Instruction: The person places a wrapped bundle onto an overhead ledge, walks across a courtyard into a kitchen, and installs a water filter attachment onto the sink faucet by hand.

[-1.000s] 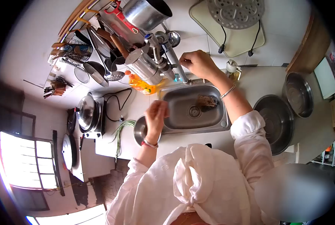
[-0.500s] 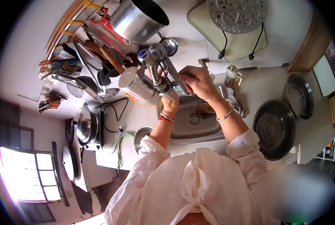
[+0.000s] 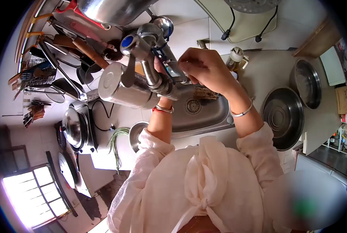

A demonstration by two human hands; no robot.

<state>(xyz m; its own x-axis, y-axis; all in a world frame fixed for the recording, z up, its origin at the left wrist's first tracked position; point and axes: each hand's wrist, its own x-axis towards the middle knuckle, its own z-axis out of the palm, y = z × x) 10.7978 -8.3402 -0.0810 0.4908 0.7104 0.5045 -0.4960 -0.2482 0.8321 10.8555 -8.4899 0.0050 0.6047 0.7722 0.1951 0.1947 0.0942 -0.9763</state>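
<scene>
A metal faucet (image 3: 148, 66) with a blue-capped tap and a steel cylinder (image 3: 117, 83) stands close to the camera, over the sink (image 3: 204, 120). My left hand (image 3: 159, 65) is behind the faucet, mostly hidden; a bit of finger shows, but its grip does not. A red band and bangles circle that wrist. To the right of the faucet is my right hand (image 3: 206, 70), fingers curled together beside a greyish tube-like part (image 3: 173, 70). Whether those fingers hold anything is hidden. A brown scrubber-like piece (image 3: 204, 93) lies at the sink's far edge.
Steel basins (image 3: 283, 118) stand on the counter at right, near a glass jug (image 3: 234, 58). Utensils (image 3: 64, 73) hang on the left wall. A lidded pan (image 3: 73, 126) sits on a cooker. Green long beans (image 3: 117, 145) lie beside a steel bowl (image 3: 136, 136). A pot (image 3: 115, 9) hangs above.
The view has shifted closer to the faucet, which looks larger. My right hand's fingers, earlier pinched at the grey tube's end, are now curled slightly apart from it. My left hand stays behind the faucet.
</scene>
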